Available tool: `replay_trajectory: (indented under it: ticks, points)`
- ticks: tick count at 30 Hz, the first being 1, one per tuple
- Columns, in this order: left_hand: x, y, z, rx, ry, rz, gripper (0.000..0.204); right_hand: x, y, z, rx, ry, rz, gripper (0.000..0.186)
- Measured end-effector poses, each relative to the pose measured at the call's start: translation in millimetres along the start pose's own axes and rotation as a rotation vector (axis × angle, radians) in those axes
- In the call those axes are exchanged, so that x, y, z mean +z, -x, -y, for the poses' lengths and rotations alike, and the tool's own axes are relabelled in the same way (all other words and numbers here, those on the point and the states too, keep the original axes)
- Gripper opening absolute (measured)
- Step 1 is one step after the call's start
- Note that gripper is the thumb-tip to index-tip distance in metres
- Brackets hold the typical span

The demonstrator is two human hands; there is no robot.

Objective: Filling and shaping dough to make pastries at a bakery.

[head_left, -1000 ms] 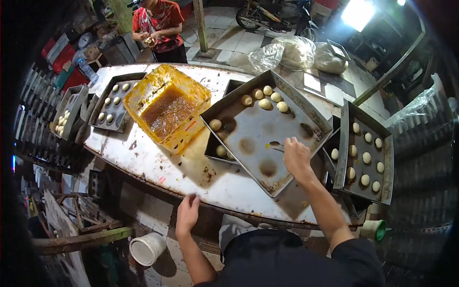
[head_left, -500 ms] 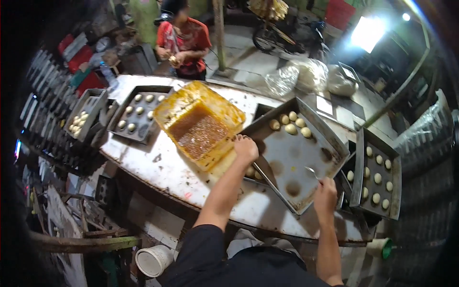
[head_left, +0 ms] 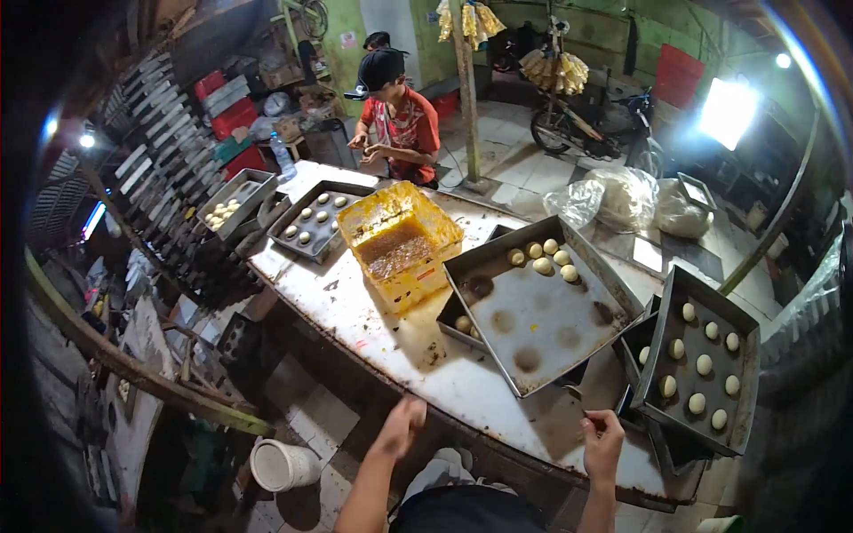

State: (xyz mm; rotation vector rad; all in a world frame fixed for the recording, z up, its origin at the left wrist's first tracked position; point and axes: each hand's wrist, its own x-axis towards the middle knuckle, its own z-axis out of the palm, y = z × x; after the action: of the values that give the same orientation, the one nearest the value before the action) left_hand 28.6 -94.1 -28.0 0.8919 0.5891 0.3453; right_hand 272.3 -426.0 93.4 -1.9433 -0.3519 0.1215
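Pinching a spoon (head_left: 573, 390) between its fingertips, the right hand (head_left: 605, 441) in the head view is held just off the near edge of the large tray (head_left: 569, 306); whether the blurred left hand (head_left: 402, 425), near the front edge of the counter (head_left: 400, 355), grasps anything one cannot tell. Dough balls (head_left: 542, 266) cluster by the tray's far corner. The step looks like spoon work; the next move would call for clearing the tray's rim
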Motion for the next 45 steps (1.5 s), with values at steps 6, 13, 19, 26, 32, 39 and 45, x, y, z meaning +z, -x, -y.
replay_trajectory:
  ticks: [6, 13, 19, 26, 32, 39, 45]
  points:
    - [26.1, 169.0, 81.2, -0.202, 0.296, -0.609, 0.032, 33.5, -3.6, -7.1, -0.087, -0.149, 0.418, 0.015]
    - [19.3, 170.7, 30.0, -0.037, 0.213, -0.338, 0.018, 74.1, 50.5, 80.7, -0.177, -0.265, 0.691, 0.016]
    - [-30.6, 174.2, -8.3, 0.025, 0.341, -0.215, 0.025, 120.2, 142.1, 107.8, -0.084, -0.369, 0.673, 0.015]
    - [-173.2, 254.0, -18.8, 0.084, 0.231, -0.425, 0.020, 214.6, 234.9, 121.0, -0.022, -0.248, 0.727, 0.016]
    - [-283.8, 300.0, -10.2, 0.208, 0.446, -0.464, 0.021, 275.6, 277.6, 181.8, -0.090, -0.110, 0.916, 0.019]
    - [-243.9, 220.8, -53.2, 0.024, 0.015, -0.232, 0.031, 286.8, 257.8, 182.7, -0.179, -0.101, 0.796, 0.017]
    - [-144.7, 146.4, -66.2, 0.013, 0.107, -0.051, 0.036, 285.0, 188.2, 156.1, -0.206, -0.075, 0.476, 0.021]
